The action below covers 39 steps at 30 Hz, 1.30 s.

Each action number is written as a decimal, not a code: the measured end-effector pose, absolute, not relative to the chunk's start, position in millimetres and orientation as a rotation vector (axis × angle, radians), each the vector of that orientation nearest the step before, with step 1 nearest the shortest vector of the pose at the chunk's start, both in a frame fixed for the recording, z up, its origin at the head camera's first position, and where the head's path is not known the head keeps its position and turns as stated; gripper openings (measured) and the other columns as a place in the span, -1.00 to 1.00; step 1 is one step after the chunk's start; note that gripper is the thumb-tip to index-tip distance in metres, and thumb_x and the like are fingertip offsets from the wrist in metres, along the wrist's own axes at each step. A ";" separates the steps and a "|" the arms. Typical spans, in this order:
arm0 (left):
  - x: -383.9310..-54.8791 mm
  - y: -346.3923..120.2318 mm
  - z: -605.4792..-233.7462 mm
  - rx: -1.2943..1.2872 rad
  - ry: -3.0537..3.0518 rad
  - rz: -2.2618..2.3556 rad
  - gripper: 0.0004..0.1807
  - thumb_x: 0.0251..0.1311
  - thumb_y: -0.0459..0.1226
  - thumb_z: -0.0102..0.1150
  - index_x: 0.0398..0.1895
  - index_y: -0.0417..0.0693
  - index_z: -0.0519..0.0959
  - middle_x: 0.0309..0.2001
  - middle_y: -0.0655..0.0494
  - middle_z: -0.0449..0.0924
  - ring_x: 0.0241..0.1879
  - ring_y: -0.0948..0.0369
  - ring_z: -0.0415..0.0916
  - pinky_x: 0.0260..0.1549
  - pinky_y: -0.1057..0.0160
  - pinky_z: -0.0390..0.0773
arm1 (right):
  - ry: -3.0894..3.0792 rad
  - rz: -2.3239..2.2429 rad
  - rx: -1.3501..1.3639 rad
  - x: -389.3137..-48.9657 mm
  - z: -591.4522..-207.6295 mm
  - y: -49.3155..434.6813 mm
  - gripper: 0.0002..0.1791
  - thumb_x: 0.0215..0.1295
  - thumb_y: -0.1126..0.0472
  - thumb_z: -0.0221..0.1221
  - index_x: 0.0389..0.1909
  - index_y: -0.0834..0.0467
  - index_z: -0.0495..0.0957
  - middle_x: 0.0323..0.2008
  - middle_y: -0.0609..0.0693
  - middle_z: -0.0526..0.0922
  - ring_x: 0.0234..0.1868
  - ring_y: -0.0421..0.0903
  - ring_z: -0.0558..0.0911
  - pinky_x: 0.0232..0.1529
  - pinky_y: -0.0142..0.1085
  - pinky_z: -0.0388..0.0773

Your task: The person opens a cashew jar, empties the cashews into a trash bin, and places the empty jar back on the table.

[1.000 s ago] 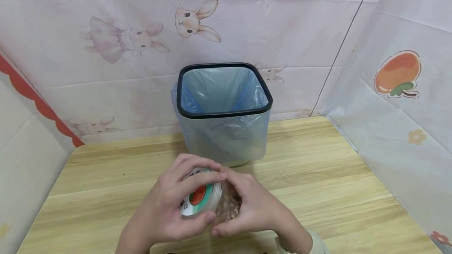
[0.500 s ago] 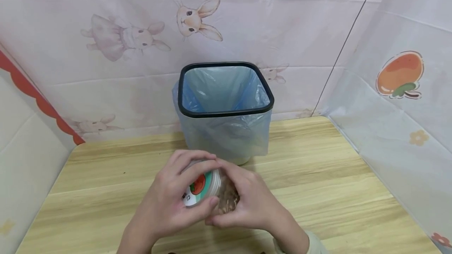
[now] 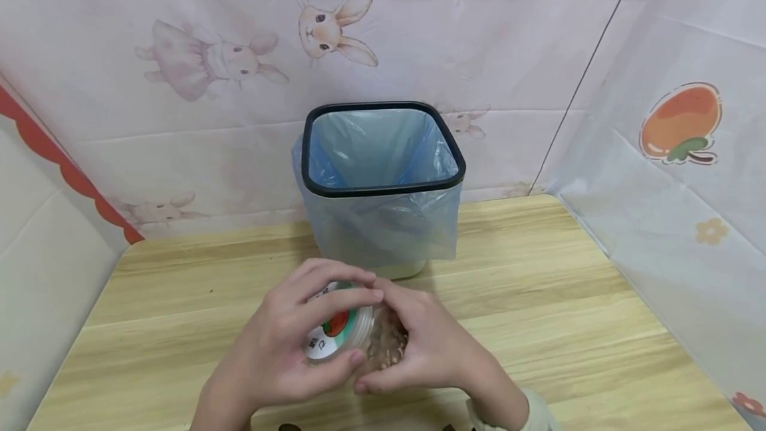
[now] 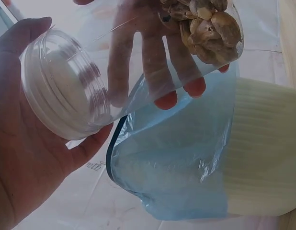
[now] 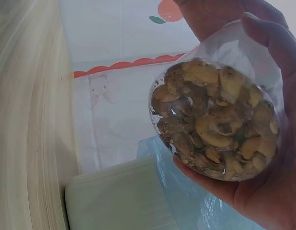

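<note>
Item: one clear plastic jar (image 3: 362, 332), being held tilted on its side above the tabletop, just in front of the bin. Contents: brown, curved pieces (image 5: 215, 120) are packing its base end; they may be nuts, though the plastic is blurring them. Lid (image 4: 62, 86): screw type, sitting on the jar's end; a white-and-green label (image 3: 320, 344) with a red fruit is showing there. Left hand (image 3: 287, 344): fingers and thumb are curling round the lid. Right hand (image 3: 425, 344): gripping the jar's body, a pale sleeve (image 3: 529, 411) showing at the wrist. Behind: a cream, ribbed bin (image 4: 267, 148) is standing on the wood-grain tabletop (image 3: 538, 298), its black rim (image 3: 383, 190) holding a blue plastic bag (image 3: 377, 228). Beyond: a rabbit-printed wall covering (image 3: 491, 45) is hanging.
</note>
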<state>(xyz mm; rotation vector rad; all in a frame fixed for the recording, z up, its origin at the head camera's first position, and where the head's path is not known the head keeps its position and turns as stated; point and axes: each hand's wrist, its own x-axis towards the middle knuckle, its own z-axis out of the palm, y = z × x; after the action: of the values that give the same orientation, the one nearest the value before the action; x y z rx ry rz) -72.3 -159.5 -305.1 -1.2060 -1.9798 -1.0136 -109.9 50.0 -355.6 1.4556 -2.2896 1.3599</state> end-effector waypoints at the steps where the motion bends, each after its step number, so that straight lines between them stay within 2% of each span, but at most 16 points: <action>1: -72.1 -159.4 -305.1 -1.205 -1.982 -1.020 -0.63 0.25 -0.10 0.26 0.08 -0.03 0.64 0.05 -0.01 0.61 0.05 0.08 0.51 0.06 0.38 0.47 | -2.288 1.362 1.464 -109.9 -355.6 50.0 0.08 -0.16 -0.13 0.57 0.42 -0.09 0.24 0.11 -0.23 0.57 0.00 -0.30 0.61 0.03 -0.37 0.60; 9: -73.7 -159.3 -306.5 -1.137 -2.012 -0.987 -0.66 0.24 -0.10 0.25 0.03 -0.01 0.66 0.01 0.05 0.62 0.01 0.11 0.52 0.01 0.44 0.47 | -2.311 1.325 1.406 -108.7 -356.2 48.0 0.11 -0.15 -0.16 0.56 0.46 -0.12 0.21 0.20 -0.24 0.53 0.05 -0.30 0.60 0.07 -0.34 0.60; 22: -71.1 -160.1 -309.4 -0.978 -2.114 -0.940 -0.63 0.20 -0.08 0.29 0.05 0.05 0.65 0.05 0.12 0.61 0.02 0.16 0.51 -0.03 0.47 0.46 | -2.326 1.143 1.271 -108.6 -357.2 45.5 0.10 -0.12 -0.29 0.49 0.47 -0.15 0.20 0.21 -0.25 0.54 0.05 -0.34 0.60 0.03 -0.39 0.60; 30: -73.8 -163.3 -305.3 -1.182 -2.007 -0.965 -0.51 0.27 0.07 0.22 0.15 0.02 0.61 0.14 -0.04 0.56 0.12 0.04 0.46 0.13 0.21 0.46 | -2.316 1.300 1.343 -110.7 -356.5 49.6 0.13 -0.15 -0.19 0.55 0.47 -0.13 0.19 0.21 -0.24 0.55 0.08 -0.28 0.60 0.10 -0.32 0.59; 35: -73.2 -163.9 -303.9 -1.251 -1.958 -1.000 -0.52 0.23 -0.01 0.25 0.15 -0.01 0.60 0.13 -0.09 0.56 0.12 0.03 0.47 0.10 0.20 0.49 | -2.298 1.484 1.491 -113.2 -354.8 54.3 0.13 -0.15 -0.06 0.58 0.47 -0.09 0.18 0.15 -0.19 0.58 0.06 -0.22 0.63 0.10 -0.30 0.59; 39: -73.4 -164.6 -304.5 -1.254 -1.958 -1.011 -0.53 0.20 -0.05 0.29 0.14 -0.02 0.61 0.11 -0.08 0.56 0.09 0.04 0.48 0.05 0.24 0.50 | -2.305 1.518 1.530 -114.1 -353.9 56.9 0.12 -0.14 -0.04 0.58 0.47 -0.09 0.19 0.13 -0.18 0.58 0.04 -0.22 0.63 0.07 -0.30 0.61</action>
<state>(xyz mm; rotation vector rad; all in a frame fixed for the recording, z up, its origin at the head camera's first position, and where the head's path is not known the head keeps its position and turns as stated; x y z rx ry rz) -73.4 -164.6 -304.5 -1.2540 -1.9577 -1.0111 -114.1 56.9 -353.9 1.5299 -2.3046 1.5181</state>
